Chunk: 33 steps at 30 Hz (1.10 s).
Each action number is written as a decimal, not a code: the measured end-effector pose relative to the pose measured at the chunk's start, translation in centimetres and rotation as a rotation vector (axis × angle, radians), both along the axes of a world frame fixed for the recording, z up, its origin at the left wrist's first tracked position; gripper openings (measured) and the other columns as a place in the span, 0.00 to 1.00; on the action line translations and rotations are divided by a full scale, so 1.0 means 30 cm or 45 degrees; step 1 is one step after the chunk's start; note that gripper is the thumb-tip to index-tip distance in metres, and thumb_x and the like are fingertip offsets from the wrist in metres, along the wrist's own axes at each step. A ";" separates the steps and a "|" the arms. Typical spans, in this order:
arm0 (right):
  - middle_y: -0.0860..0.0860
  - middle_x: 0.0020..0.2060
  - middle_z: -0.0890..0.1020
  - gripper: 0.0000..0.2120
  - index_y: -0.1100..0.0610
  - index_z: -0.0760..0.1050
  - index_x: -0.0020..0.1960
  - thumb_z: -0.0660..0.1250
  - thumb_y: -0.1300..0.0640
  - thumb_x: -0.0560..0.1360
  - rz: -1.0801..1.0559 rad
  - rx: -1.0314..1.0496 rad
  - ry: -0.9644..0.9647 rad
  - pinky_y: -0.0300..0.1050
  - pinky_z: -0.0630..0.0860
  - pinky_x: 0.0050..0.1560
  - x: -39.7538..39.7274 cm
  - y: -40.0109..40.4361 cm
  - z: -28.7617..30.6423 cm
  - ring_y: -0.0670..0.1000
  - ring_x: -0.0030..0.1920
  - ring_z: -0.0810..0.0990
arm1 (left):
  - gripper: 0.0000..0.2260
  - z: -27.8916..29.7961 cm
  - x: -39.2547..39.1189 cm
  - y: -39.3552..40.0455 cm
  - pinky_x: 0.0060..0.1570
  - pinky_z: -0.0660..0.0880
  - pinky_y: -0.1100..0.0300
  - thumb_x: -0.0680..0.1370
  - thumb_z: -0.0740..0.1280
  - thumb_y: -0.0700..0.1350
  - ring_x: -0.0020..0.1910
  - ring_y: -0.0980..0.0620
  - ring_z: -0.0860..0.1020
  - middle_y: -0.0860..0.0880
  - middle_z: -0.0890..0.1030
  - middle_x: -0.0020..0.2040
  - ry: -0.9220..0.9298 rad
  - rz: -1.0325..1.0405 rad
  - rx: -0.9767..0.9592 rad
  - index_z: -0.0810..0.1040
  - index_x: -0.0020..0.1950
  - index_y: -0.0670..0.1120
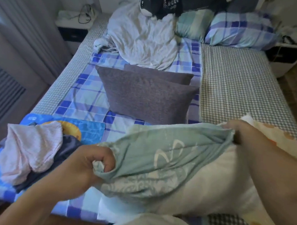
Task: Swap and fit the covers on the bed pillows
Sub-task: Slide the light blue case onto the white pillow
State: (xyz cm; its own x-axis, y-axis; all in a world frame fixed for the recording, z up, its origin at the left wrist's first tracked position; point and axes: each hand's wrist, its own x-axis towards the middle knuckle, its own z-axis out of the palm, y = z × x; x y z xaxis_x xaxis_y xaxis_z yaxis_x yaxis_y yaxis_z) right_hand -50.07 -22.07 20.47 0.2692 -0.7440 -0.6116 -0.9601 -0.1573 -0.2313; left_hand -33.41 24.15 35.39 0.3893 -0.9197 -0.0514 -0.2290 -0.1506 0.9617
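Note:
A pale green patterned pillow cover (166, 149) lies bunched over a white pillow (215, 181) at the near edge of the bed. My left hand (93, 163) grips the cover's near edge in a fist. My right hand (239, 129) holds the cover's far edge, its fingers curled into the fabric. The pillow's near half shows bare below the cover. Two dark grey pillows (145, 96) stand one behind the other in the middle of the bed.
A pink cloth (31, 148) lies on dark clothes and a blue mat (88, 130) at the near left. A crumpled white duvet (141, 41), a black plush toy (159, 3) and plaid pillows (241, 30) sit at the headboard. A cream patterned cloth (275, 136) lies under my right arm.

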 end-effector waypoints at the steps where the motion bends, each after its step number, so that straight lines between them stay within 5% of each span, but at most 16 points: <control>1: 0.63 0.65 0.77 0.17 0.67 0.74 0.68 0.61 0.60 0.82 0.028 -0.054 0.046 0.54 0.71 0.69 -0.026 0.021 0.011 0.62 0.67 0.75 | 0.14 0.003 0.013 -0.013 0.31 0.68 0.69 0.57 0.72 0.35 0.31 0.63 0.71 0.60 0.75 0.32 -0.052 0.028 -0.009 0.77 0.32 0.54; 6: 0.62 0.59 0.80 0.15 0.65 0.75 0.62 0.65 0.57 0.79 -0.166 -0.386 0.181 0.52 0.74 0.57 -0.085 0.146 0.030 0.62 0.59 0.79 | 0.17 -0.005 0.076 -0.105 0.28 0.65 0.69 0.61 0.70 0.30 0.29 0.62 0.69 0.58 0.73 0.29 0.039 0.176 -0.076 0.77 0.29 0.54; 10: 0.60 0.67 0.72 0.24 0.59 0.68 0.70 0.65 0.49 0.78 0.264 -0.601 0.362 0.57 0.71 0.65 -0.082 0.214 0.115 0.62 0.66 0.71 | 0.16 0.050 0.071 -0.222 0.33 0.68 0.70 0.63 0.73 0.32 0.31 0.64 0.70 0.58 0.75 0.31 0.019 -0.036 -0.133 0.77 0.32 0.54; 12: 0.56 0.68 0.73 0.24 0.54 0.72 0.70 0.66 0.43 0.78 0.477 -0.601 -0.060 0.56 0.70 0.68 0.014 0.276 0.268 0.57 0.68 0.70 | 0.16 0.075 0.079 -0.290 0.37 0.68 0.70 0.65 0.74 0.33 0.34 0.64 0.71 0.59 0.76 0.33 -0.050 -0.222 -0.108 0.77 0.35 0.54; 14: 0.48 0.65 0.78 0.24 0.50 0.74 0.69 0.68 0.41 0.78 0.535 -0.043 -0.810 0.47 0.72 0.68 0.107 0.412 0.482 0.47 0.66 0.75 | 0.15 0.097 0.094 -0.352 0.37 0.69 0.67 0.66 0.74 0.33 0.35 0.62 0.72 0.58 0.77 0.35 -0.082 -0.352 -0.088 0.77 0.37 0.53; 15: 0.43 0.65 0.79 0.25 0.48 0.73 0.69 0.69 0.40 0.76 0.646 0.214 -0.964 0.40 0.72 0.67 0.133 0.498 0.571 0.41 0.65 0.76 | 0.15 0.108 0.098 -0.380 0.37 0.69 0.66 0.66 0.74 0.32 0.35 0.61 0.72 0.58 0.77 0.35 -0.076 -0.380 -0.088 0.77 0.37 0.53; 16: 0.40 0.64 0.78 0.26 0.45 0.72 0.68 0.71 0.38 0.73 0.833 0.291 -0.934 0.36 0.72 0.65 0.154 0.583 0.641 0.38 0.63 0.76 | 0.16 0.119 0.099 -0.405 0.37 0.70 0.66 0.67 0.75 0.32 0.35 0.61 0.72 0.58 0.77 0.36 -0.074 -0.392 -0.105 0.76 0.37 0.53; 18: 0.37 0.57 0.80 0.23 0.39 0.72 0.61 0.76 0.40 0.69 1.050 -0.027 -0.834 0.37 0.75 0.58 0.169 0.675 0.641 0.38 0.57 0.78 | 0.16 0.137 0.092 -0.443 0.40 0.72 0.66 0.67 0.76 0.31 0.37 0.61 0.75 0.58 0.79 0.38 -0.079 -0.368 -0.169 0.76 0.40 0.50; 21: 0.35 0.40 0.83 0.07 0.42 0.80 0.48 0.76 0.49 0.72 0.777 -0.327 -1.081 0.37 0.75 0.45 0.144 0.672 0.555 0.35 0.44 0.81 | 0.22 0.149 0.093 -0.445 0.53 0.75 0.61 0.68 0.74 0.30 0.52 0.59 0.80 0.57 0.82 0.50 0.065 -0.184 -0.318 0.80 0.53 0.53; 23: 0.30 0.35 0.82 0.06 0.43 0.82 0.44 0.76 0.54 0.74 0.474 -0.314 -1.262 0.27 0.72 0.40 0.099 0.641 0.540 0.28 0.41 0.79 | 0.27 0.119 0.116 -0.381 0.65 0.72 0.59 0.71 0.73 0.33 0.63 0.56 0.77 0.58 0.79 0.60 -0.022 0.017 -0.452 0.76 0.63 0.59; 27: 0.41 0.39 0.86 0.10 0.53 0.82 0.53 0.75 0.60 0.73 -0.151 -0.092 -1.567 0.32 0.78 0.40 0.027 0.573 0.549 0.36 0.40 0.83 | 0.17 -0.149 0.139 -0.160 0.50 0.74 0.65 0.74 0.66 0.35 0.48 0.60 0.79 0.61 0.81 0.48 -0.485 0.577 -0.208 0.77 0.46 0.60; 30: 0.48 0.44 0.87 0.11 0.57 0.82 0.56 0.74 0.63 0.73 -0.288 0.000 -1.621 0.38 0.82 0.39 0.015 0.564 0.586 0.46 0.44 0.86 | 0.23 -0.373 0.078 -0.059 0.51 0.76 0.61 0.76 0.71 0.36 0.50 0.64 0.78 0.68 0.78 0.53 -0.414 0.440 0.089 0.77 0.51 0.68; 33: 0.48 0.43 0.87 0.10 0.55 0.82 0.53 0.74 0.63 0.73 -0.234 -0.010 -1.591 0.36 0.81 0.37 0.022 0.568 0.617 0.45 0.43 0.86 | 0.24 -0.400 0.032 -0.077 0.63 0.71 0.63 0.76 0.71 0.43 0.63 0.67 0.72 0.69 0.72 0.64 -0.659 0.279 -0.064 0.71 0.65 0.66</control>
